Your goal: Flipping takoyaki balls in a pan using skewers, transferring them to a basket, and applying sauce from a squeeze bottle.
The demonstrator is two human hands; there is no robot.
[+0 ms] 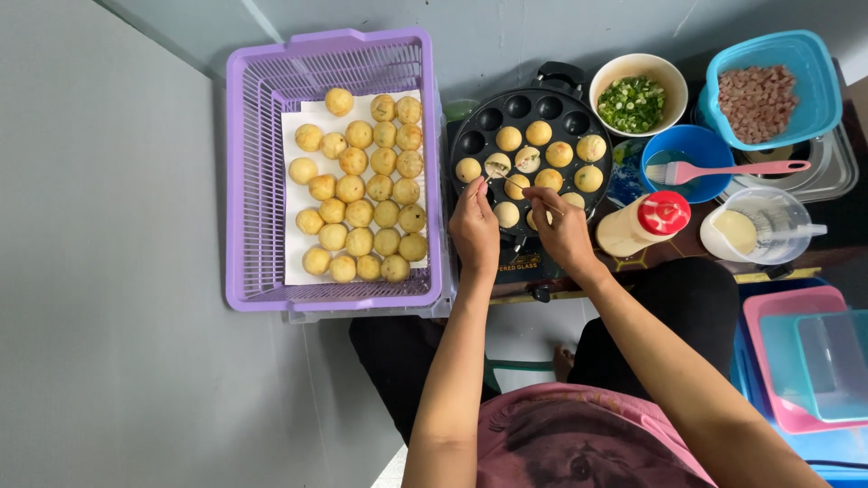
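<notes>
Dozens of golden balls (362, 190) are already lying on paper in the purple basket (242, 181), while about ten are browning in the black moulded pan (470, 136). Left hand (475, 230) and right hand (565, 230) are each pinching a thin skewer (511, 179) over it. Everything is sitting on a grey floor

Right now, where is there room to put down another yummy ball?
In the purple basket, bare paper shows at its near left corner and far left edge beside the cooked balls. The black pan has empty holes along its far rim. Right of the pan it is crowded with bowls, a bottle and a jug.
</notes>
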